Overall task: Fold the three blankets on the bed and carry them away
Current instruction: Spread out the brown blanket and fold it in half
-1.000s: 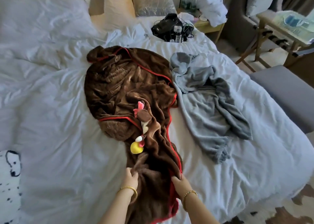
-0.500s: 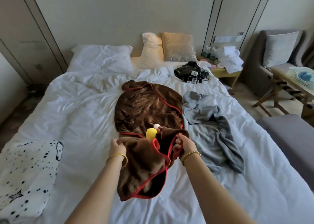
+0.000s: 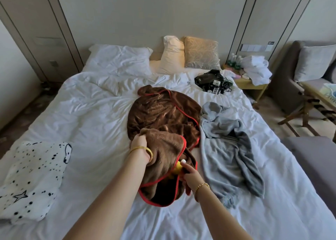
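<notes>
A brown blanket with red trim (image 3: 160, 110) lies crumpled in the middle of the bed (image 3: 91, 116). My left hand (image 3: 141, 146) grips its near end and holds it lifted, so the cloth hangs in a loop. Below and to the right, my right hand (image 3: 189, 178) grips the blanket's lower edge beside a small yellow plush piece (image 3: 177, 168) sewn to it. Right of the brown one lies a rumpled grey blanket (image 3: 227, 147). A white blanket with black dots and stars (image 3: 32, 179) lies at the bed's left edge.
Pillows (image 3: 172, 56) lean against the headboard. A black bundle of cables and devices (image 3: 212, 82) sits on the bed's far right corner. A bedside table (image 3: 251, 84) holds white towels. A grey bench (image 3: 316, 158) and a wooden folding stand (image 3: 309, 103) stand to the right.
The camera has lifted from the bed to the whole room. Both hands raised the brown blanket's near end; now my left hand is farther forward and my right hand has dropped lower.
</notes>
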A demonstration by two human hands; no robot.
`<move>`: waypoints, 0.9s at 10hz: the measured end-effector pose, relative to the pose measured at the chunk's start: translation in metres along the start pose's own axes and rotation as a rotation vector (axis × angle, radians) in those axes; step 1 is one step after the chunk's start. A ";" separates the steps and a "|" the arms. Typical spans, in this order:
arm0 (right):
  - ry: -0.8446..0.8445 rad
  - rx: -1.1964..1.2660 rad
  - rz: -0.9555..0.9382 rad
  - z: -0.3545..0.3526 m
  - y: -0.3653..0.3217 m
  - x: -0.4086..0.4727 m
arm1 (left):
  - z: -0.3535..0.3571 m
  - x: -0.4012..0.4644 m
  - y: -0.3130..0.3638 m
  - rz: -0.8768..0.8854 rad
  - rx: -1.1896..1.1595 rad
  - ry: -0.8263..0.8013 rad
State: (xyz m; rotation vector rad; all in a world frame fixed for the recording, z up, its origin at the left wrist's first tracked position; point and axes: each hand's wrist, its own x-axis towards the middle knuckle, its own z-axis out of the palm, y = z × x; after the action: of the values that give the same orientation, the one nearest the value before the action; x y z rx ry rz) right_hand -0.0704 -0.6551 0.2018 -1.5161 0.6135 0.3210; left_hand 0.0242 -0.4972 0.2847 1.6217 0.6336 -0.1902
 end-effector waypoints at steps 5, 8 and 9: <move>-0.090 -0.129 -0.228 0.027 -0.059 0.015 | -0.015 -0.013 0.027 0.073 0.055 -0.092; -0.030 -0.746 -0.608 0.017 -0.103 -0.013 | -0.015 -0.017 -0.012 0.635 0.858 -0.166; -0.073 -0.719 -0.693 0.023 -0.111 -0.019 | -0.001 -0.022 0.000 0.801 0.930 -0.389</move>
State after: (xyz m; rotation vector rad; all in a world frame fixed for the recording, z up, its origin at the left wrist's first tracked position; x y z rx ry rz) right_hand -0.0197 -0.6351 0.3033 -2.2818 -0.1438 0.0480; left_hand 0.0062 -0.5029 0.2953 2.5000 -0.5232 -0.2057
